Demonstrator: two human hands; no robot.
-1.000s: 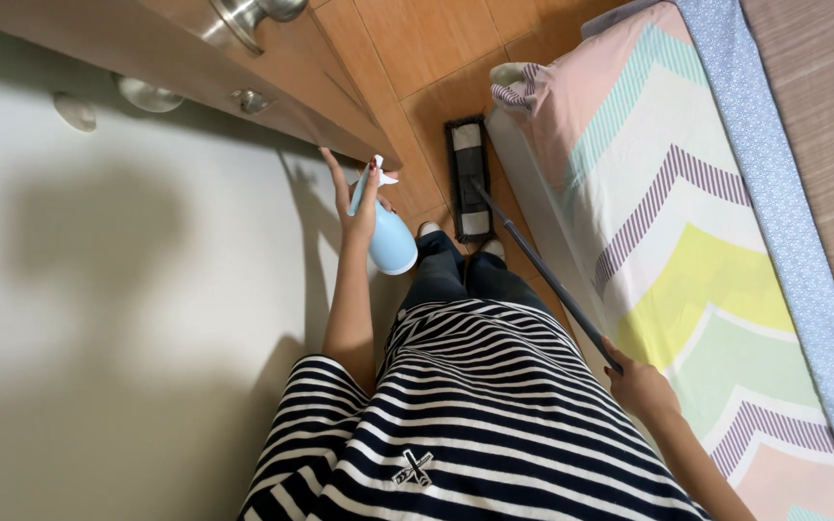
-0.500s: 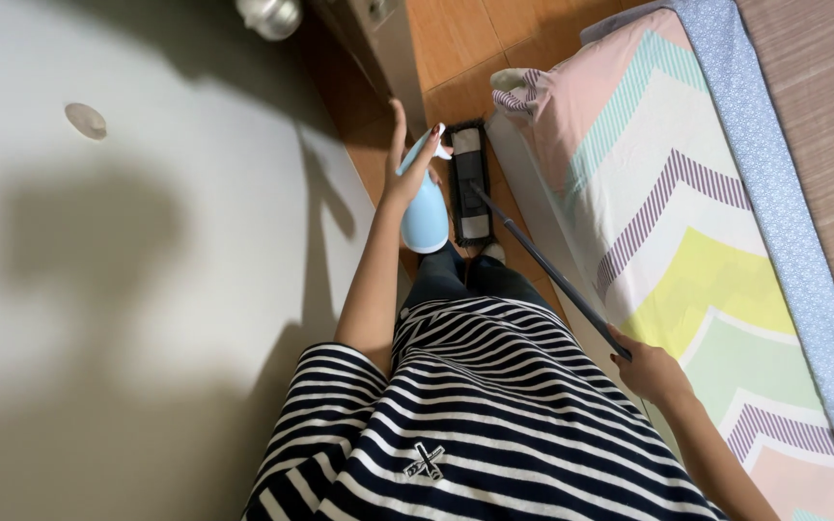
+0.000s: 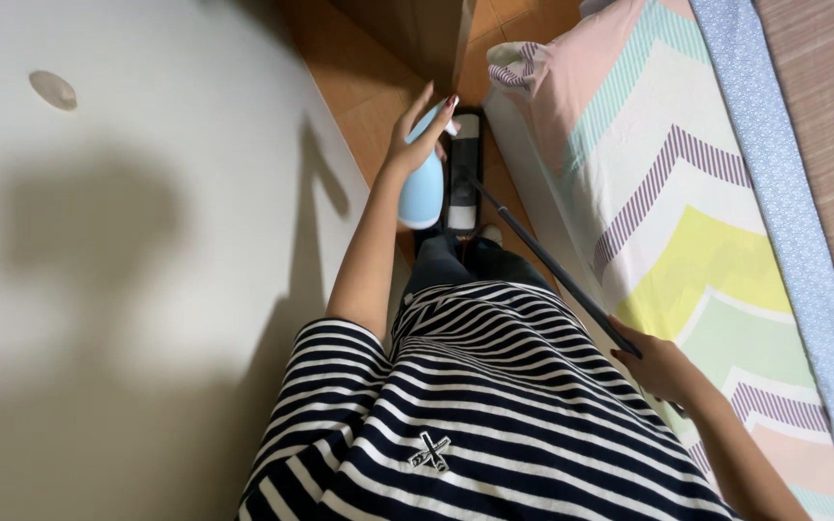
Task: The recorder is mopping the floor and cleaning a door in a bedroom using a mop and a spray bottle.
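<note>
A pale blue plastic spray bottle (image 3: 424,183) with a white nozzle is held out in front of the person, above the wooden floor, in the left hand (image 3: 415,135); the palm and thumb wrap the neck of the bottle while the fingers (image 3: 421,99) are spread and lifted, one with a red-painted nail near the nozzle. The bottle hangs nozzle-up, its rounded body just beside the flat rectangular mop head (image 3: 463,174), which is dark with a white pad and lies on the orange-brown wooden floor (image 3: 359,87) in the narrow gap between a wall and a bed. From the mop head a thin dark mop handle (image 3: 542,265) runs diagonally back to the right hand (image 3: 658,367), which is closed around its upper end, low at the person's right side. The person wears a navy and white striped top (image 3: 475,415) with a small white emblem on the front, and dark trousers; the feet show just behind the mop head. To the right lies a bed covered with a pastel chevron bedspread (image 3: 687,212) in pink, mint, yellow and purple stripes, edged by a light blue dotted border (image 3: 784,193). To the left stands a plain white wall (image 3: 127,260), carrying the person's shadow and a small round white disc (image 3: 53,89)
</note>
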